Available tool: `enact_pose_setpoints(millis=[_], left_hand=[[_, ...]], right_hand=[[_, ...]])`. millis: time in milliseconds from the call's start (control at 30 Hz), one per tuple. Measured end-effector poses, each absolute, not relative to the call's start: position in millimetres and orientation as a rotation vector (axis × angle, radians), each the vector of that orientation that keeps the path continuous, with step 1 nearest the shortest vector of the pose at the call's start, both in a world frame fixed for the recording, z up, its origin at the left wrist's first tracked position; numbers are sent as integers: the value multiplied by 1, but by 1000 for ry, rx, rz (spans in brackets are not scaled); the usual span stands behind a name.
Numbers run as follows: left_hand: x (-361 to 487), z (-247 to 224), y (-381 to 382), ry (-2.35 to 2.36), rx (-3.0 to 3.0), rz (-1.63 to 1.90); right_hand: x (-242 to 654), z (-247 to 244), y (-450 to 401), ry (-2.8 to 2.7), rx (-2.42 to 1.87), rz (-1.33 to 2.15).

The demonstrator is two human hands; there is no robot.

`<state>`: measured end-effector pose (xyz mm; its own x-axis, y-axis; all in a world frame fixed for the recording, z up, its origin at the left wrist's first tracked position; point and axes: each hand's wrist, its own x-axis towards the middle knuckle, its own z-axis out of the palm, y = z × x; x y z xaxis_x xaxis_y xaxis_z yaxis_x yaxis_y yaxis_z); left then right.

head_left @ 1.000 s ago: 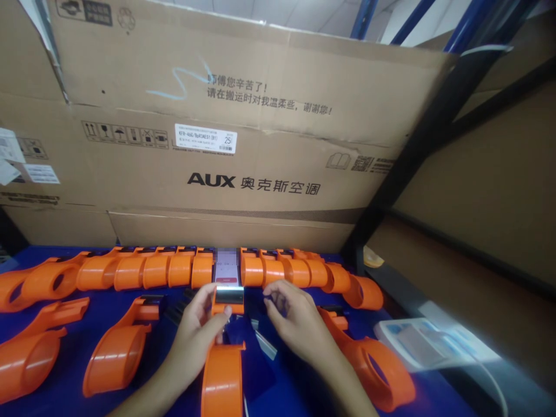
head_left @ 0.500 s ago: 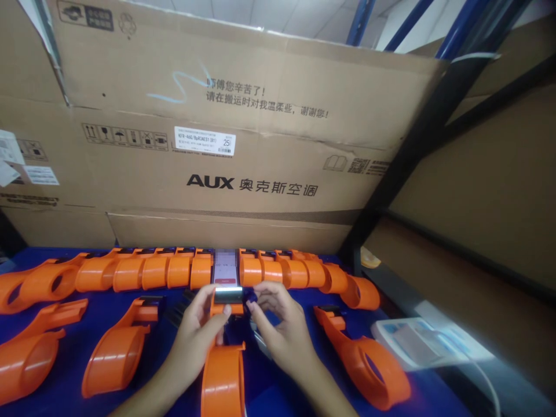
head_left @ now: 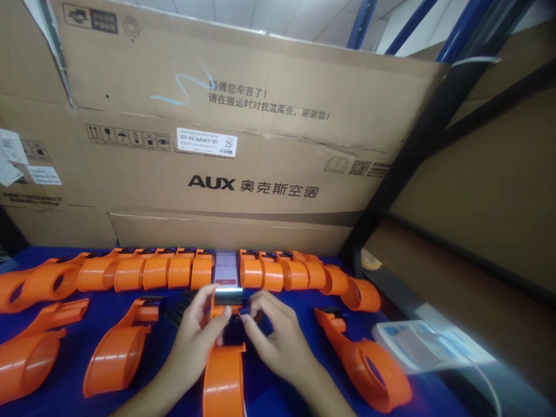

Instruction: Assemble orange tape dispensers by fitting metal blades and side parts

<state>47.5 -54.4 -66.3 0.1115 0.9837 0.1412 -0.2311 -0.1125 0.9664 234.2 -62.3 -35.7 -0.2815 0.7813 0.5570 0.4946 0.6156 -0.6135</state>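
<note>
My left hand (head_left: 202, 327) is closed on the upper part of an orange tape dispenser (head_left: 223, 379), thumb across its front. A black strip with a toothed metal edge (head_left: 229, 295) spans the dispenser's top. The dispenser's round orange hoop hangs toward me. At its right side my right hand (head_left: 271, 330) pinches a small dark blue piece (head_left: 244, 311) between thumb and forefinger, close to the dispenser's edge. Whether the piece touches the dispenser cannot be made out.
Behind my hands a phone (head_left: 226, 267) stands in a row of orange dispensers (head_left: 169, 272). Other dispensers lie left (head_left: 117, 359) and right (head_left: 377, 370) on the blue surface. A white power strip (head_left: 417, 341) with a cable is at right. A large cardboard box (head_left: 260, 145) walls the back.
My right hand has moved slightly down and left with the blue piece, which now sits lower beside the dispenser. My left hand keeps its hold.
</note>
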Motion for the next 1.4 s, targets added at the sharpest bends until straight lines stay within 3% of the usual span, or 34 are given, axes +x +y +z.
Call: enact_pose_setpoints(millis=[500, 700, 967, 1100, 1400], left_hand=[[54, -36, -50, 866, 1045, 1395], [50, -50, -53, 847, 964, 1354], [47, -58, -56, 751, 905, 1017], [52, -51, -67, 650, 835, 1032], [52, -49, -75, 583, 823, 1009]], right_hand=[[233, -34, -66, -2015, -1006, 385], [236, -26, -67, -1892, -949, 466], [232, -27, -63, -1513, -938, 1112], [230, -24, -64, -1427, -795, 1379], [222, -32, -65, -1505, -876, 1193]])
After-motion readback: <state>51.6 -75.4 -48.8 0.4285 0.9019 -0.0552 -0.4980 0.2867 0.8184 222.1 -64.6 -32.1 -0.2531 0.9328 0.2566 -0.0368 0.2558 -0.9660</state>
